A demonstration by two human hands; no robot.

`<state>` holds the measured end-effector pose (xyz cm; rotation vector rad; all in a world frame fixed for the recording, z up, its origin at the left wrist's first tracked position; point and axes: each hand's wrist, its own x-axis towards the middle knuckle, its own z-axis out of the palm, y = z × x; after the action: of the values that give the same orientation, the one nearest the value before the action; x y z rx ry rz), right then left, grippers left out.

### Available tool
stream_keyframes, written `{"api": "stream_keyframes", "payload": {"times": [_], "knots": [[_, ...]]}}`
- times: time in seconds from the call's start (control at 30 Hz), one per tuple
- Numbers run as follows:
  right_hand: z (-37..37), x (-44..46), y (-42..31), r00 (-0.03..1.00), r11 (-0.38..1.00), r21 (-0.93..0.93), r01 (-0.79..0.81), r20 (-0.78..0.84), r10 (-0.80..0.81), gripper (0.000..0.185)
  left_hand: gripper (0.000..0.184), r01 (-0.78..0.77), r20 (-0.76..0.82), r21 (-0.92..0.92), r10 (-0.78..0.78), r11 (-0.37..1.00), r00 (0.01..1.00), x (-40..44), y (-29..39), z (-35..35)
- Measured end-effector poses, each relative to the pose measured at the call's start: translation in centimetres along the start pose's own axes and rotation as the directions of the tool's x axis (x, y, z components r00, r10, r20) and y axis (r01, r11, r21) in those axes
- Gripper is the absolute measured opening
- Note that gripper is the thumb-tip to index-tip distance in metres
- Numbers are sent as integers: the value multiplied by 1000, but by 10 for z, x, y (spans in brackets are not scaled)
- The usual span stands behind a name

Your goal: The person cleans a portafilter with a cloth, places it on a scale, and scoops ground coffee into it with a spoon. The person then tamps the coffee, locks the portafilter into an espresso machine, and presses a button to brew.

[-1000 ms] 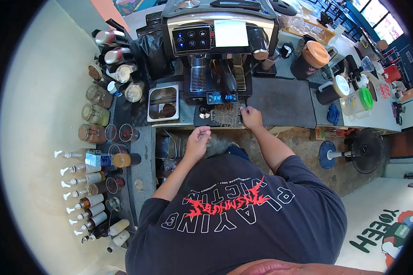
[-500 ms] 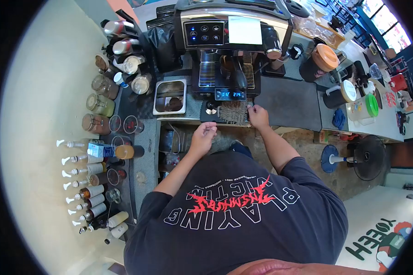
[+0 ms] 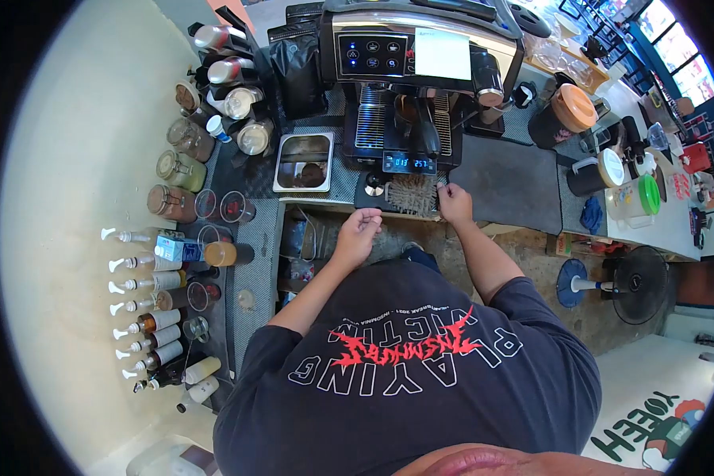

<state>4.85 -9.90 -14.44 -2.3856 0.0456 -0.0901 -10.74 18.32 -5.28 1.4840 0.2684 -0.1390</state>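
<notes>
My left hand (image 3: 360, 236) hangs just off the counter's front edge, its fingers curled loosely with nothing seen in them. At the counter edge, my right hand (image 3: 455, 203) is closed beside a grey shaggy pad (image 3: 412, 195); what its fingers grip, if anything, is hidden. A metal tamper (image 3: 374, 189) stands left of the pad. Beyond it, a digital scale (image 3: 408, 163) with lit blue digits sits at the front of the espresso machine (image 3: 373, 52). A black-handled portafilter (image 3: 426, 136) is in the machine above the scale.
Left of the machine lies a steel tray (image 3: 304, 138). Jars (image 3: 180, 169), pump bottles (image 3: 147, 262) and plastic cups (image 3: 232, 208) line the left side. A dark mat (image 3: 504, 178), an orange-lidded pitcher (image 3: 562, 117) and a standing fan (image 3: 641, 283) are on the right.
The digits on the scale have gone up. My view has shifted slightly, so the counter appears further right. Both hands keep nearly the same pose and place at the counter edge.
</notes>
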Motion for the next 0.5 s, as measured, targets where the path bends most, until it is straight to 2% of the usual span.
{"api": "stream_keyframes", "payload": {"times": [0.07, 0.27, 0.37, 0.5], "knots": [[5, 1, 6, 999, 999, -17, 36, -38, -36, 52, 28, 9, -1, 13, -9, 1000, 1000, 0, 0, 0], [8, 3, 11, 1000, 1000, 29, -10, 19, 9, 51, 27, 25, -4, 9, -25, 1000, 1000, 0, 0, 3], [-7, 0, -7, 980, 986, 49, -158, 127, 151, 49, 28, 27, 3, 17, -27, 999, 1000, 2, -3, 4], [-13, -2, -16, 983, 990, 28, -141, 122, 136, 49, 28, 28, 16, 22, -28, 999, 999, 4, -3, 6]]}}
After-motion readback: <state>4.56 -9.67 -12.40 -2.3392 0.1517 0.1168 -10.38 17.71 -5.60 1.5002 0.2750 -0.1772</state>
